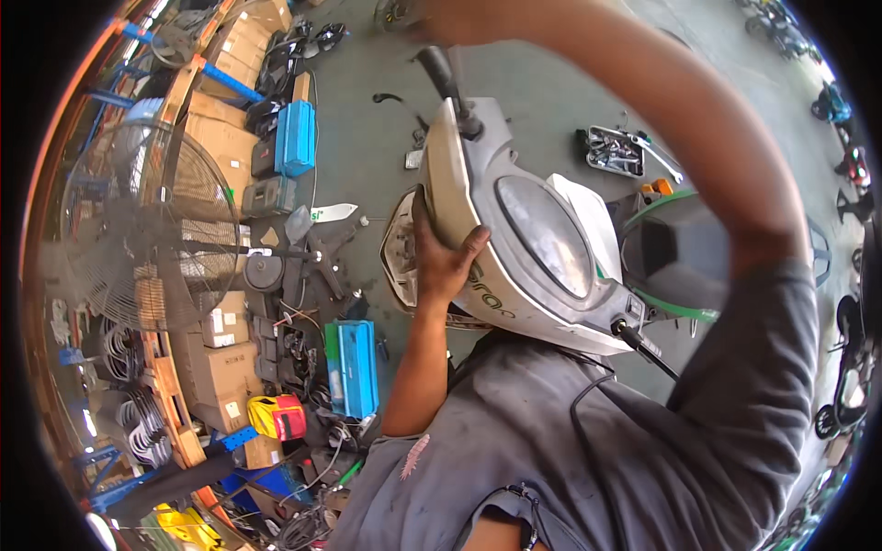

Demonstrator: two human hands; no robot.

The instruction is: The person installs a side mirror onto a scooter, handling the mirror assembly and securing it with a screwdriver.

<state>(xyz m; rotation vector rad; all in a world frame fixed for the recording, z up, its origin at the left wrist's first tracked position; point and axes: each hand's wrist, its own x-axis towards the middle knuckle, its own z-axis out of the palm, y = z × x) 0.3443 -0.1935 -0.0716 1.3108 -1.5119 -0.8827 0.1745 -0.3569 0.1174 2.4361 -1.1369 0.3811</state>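
Directly before me stands a scooter's handlebar cover (514, 298), white outside with a grey dashboard (548, 234) and a scuffed oval display. My left hand (447, 262) grips its white side edge, thumb over the outer face and fingers pointing up along it. Across the top of the view reaches my right arm; my right hand (473, 20) is blurred at the upper edge, just above a black handlebar grip (437, 72). Its fingers cannot be made out. A second black grip (650, 352) points toward my body. Behind my left hand sits another white body panel (398, 253).
A caged fan (152, 225) stands at left before shelves with cardboard boxes (220, 147). Blue cases (295, 138) lie on the floor nearby. An open tool tray (615, 151) is at far right. A black seat-like part with green trim (675, 243) lies beyond the scooter.
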